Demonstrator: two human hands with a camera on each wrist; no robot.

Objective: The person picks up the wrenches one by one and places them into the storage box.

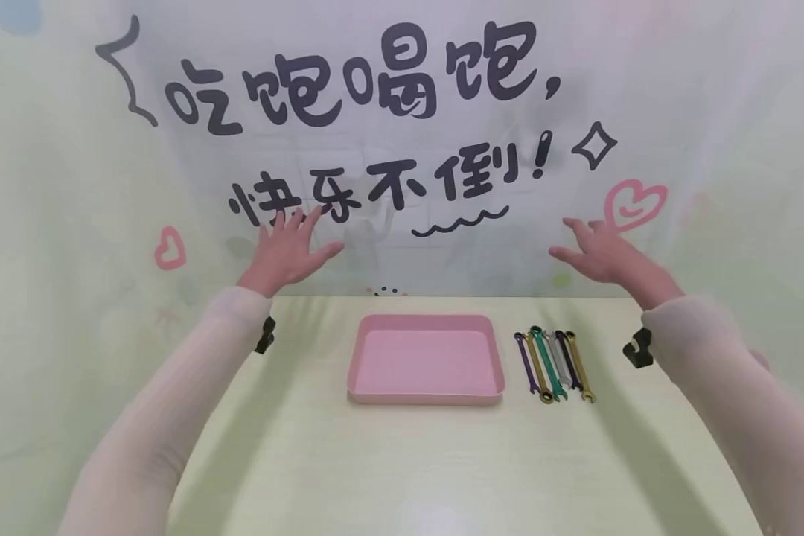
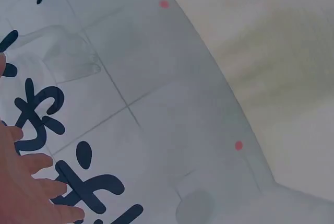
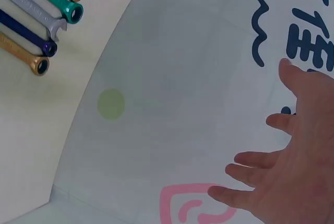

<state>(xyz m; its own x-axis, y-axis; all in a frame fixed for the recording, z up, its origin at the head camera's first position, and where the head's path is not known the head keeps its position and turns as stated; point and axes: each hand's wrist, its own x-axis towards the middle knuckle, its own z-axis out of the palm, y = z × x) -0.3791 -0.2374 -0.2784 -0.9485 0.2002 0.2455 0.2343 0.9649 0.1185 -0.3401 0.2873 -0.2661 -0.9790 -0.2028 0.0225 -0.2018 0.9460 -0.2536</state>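
Both hands are held up in the air above the far part of the table, holding nothing. My left hand [image 1: 284,251] has its fingers spread and thumb out to the right; in the left wrist view its fingers show at the lower left edge. My right hand [image 1: 599,251] is also spread, with its thumb pointing left, above and beyond a row of wrenches [image 1: 553,365]. The wrenches lie side by side, in purple, gold, green, silver and dark blue. Left of them on the table sits a shallow pink tray [image 1: 425,400] with nothing in it.
A pale light-wood table [image 1: 415,469] runs up to a hanging cloth backdrop [image 1: 402,260] with large dark lettering and pink hearts. Black wrist mounts [image 1: 639,348] show under the sleeves. The arms cast shadows across the table.
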